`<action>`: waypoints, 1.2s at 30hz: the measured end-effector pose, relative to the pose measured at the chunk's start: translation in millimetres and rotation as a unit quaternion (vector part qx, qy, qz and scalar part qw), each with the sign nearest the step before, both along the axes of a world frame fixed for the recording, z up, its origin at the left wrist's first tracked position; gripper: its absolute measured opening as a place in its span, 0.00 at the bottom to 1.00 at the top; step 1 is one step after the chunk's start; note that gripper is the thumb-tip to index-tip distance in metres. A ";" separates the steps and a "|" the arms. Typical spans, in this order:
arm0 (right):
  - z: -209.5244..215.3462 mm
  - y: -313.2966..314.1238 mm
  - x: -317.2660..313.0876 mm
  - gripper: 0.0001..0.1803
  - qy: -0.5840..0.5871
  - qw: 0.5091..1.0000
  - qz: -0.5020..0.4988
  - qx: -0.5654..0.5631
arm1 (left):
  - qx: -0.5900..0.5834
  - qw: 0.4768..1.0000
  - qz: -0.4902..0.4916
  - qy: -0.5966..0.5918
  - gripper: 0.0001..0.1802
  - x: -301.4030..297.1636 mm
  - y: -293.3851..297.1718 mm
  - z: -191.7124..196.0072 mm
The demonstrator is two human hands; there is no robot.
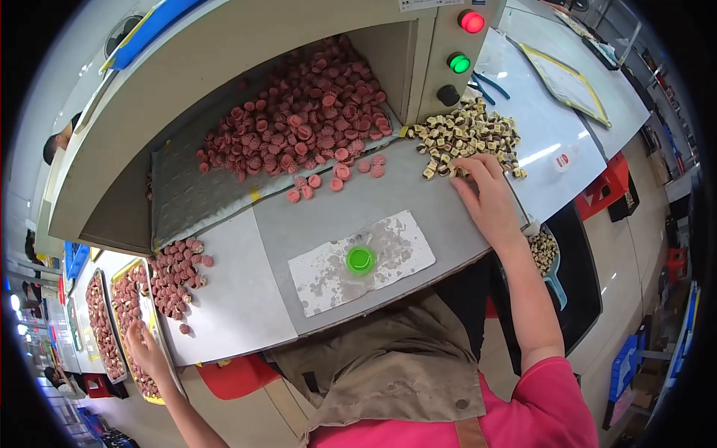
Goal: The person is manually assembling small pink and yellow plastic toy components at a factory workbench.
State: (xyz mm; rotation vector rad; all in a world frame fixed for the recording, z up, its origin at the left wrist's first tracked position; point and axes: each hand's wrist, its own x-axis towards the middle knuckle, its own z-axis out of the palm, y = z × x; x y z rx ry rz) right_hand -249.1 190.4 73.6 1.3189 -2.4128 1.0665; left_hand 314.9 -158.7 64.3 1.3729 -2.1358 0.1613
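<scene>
My right hand [489,200] reaches the near edge of a pile of small cream-and-brown pieces [478,134]. Its thumb and fingertips come together around one of these pieces, partly covered by the fingers. At the far left, my left hand [147,352] hovers over a yellow-rimmed tray [161,325] of pink pieces, fingers apart and seemingly holding nothing. Between the hands, a bright green round cup [360,260] stands on a wet, blotchy white board [403,239]. Pink cup-shaped pieces [299,127] lie heaped inside the machine opening, several spilling onto the grey worktop.
A cluster of filled pink pieces [175,272] lies on the table at left, beside another loaded tray [104,328]. The machine's panel has a red light [471,22] and a green one [458,63]. Blue-handled pliers [489,86] lie behind the pile; a blue scoop [554,284] sits lower right.
</scene>
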 end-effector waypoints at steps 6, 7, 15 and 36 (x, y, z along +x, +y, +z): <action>-5.7 1.6 4.7 0.10 0.056 0.997 0.045 0.020 | 0.111 0.945 -0.301 0.057 0.14 -255.5 78.1 28.4; -4.5 1.4 4.7 0.09 0.050 0.997 0.051 0.013 | 0.012 0.928 -0.372 0.015 0.14 -288.1 86.9 22.8; 0.3 -4.0 4.8 0.09 0.055 0.995 0.085 0.001 | 0.031 0.898 -0.437 -0.041 0.14 -392.6 119.6 8.2; 5.7 -8.9 8.7 0.12 -0.106 0.987 0.085 0.083 | 0.661 0.490 -0.259 0.506 0.18 -283.4 184.6 10.7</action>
